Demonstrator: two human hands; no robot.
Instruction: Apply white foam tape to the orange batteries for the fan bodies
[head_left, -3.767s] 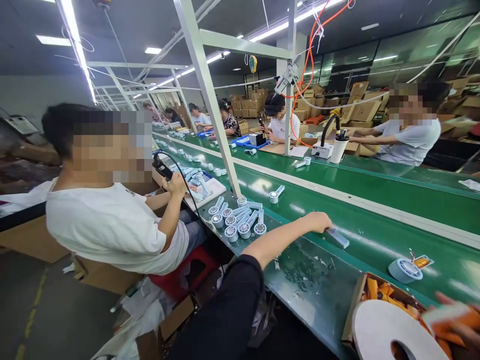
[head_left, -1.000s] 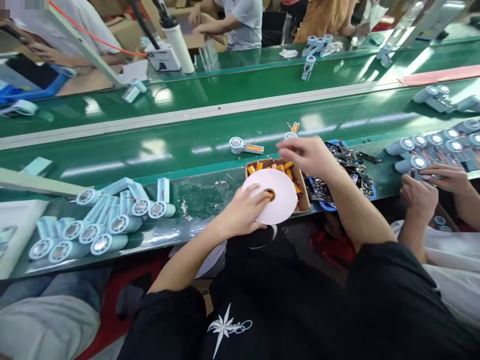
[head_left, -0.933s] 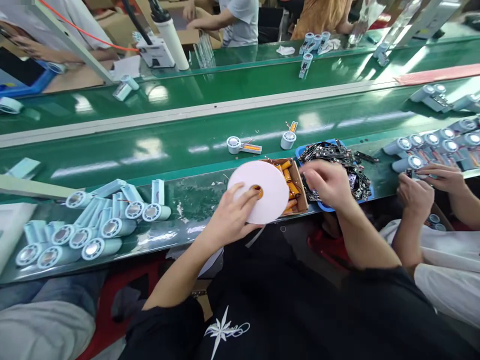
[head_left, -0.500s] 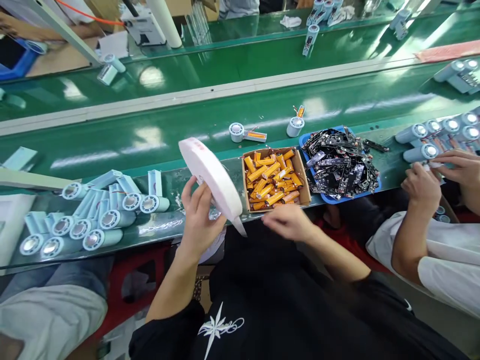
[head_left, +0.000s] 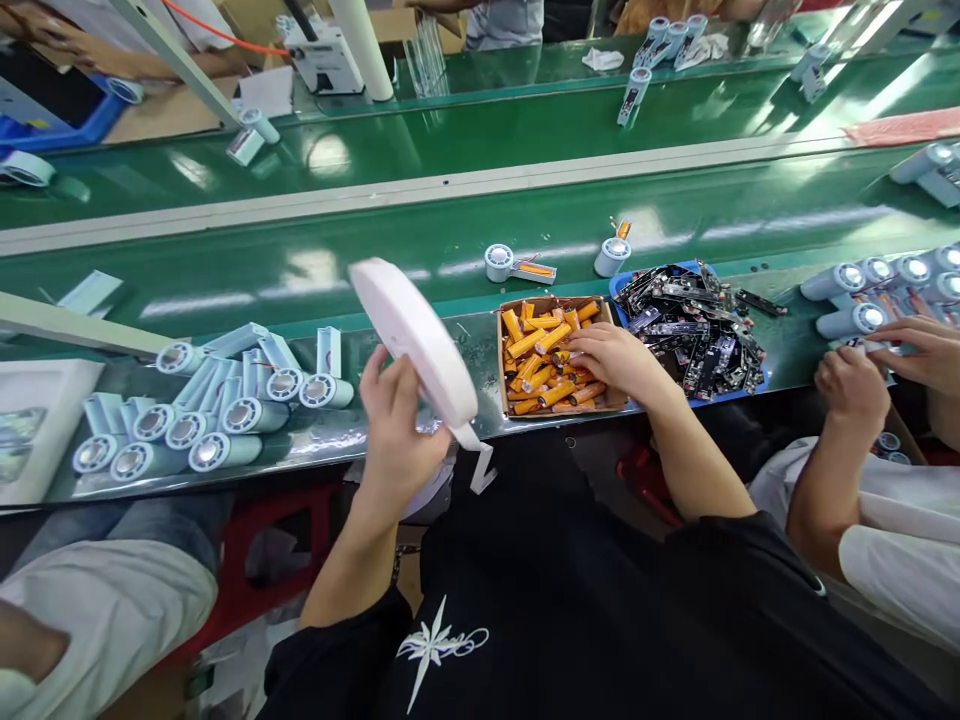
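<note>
My left hand [head_left: 399, 432] grips a large white tape roll [head_left: 414, 340] by its near side, the roll tilted, with a folded loose end hanging at its lower right. My right hand [head_left: 611, 358] reaches over the right part of a cardboard box [head_left: 504, 385] of orange battery cells [head_left: 541, 350]. Its fingers are bent down among the cells; their tips are partly hidden, and I cannot make out whether they hold one. Beyond the box, two light blue fan units [head_left: 499, 262] [head_left: 613, 256] rest on the green belt.
A blue tray [head_left: 759, 388] of black circuit boards [head_left: 697, 325] stands right of the box. Several light blue fan units [head_left: 217, 450] cover the bench at left. At right a co-worker's hands [head_left: 855, 385] work beside more units. A metal post slants in from the left.
My right hand has moved up and forward from the box's near edge onto the cells. The tape's loose end now hangs folded. The whole view has shifted slightly.
</note>
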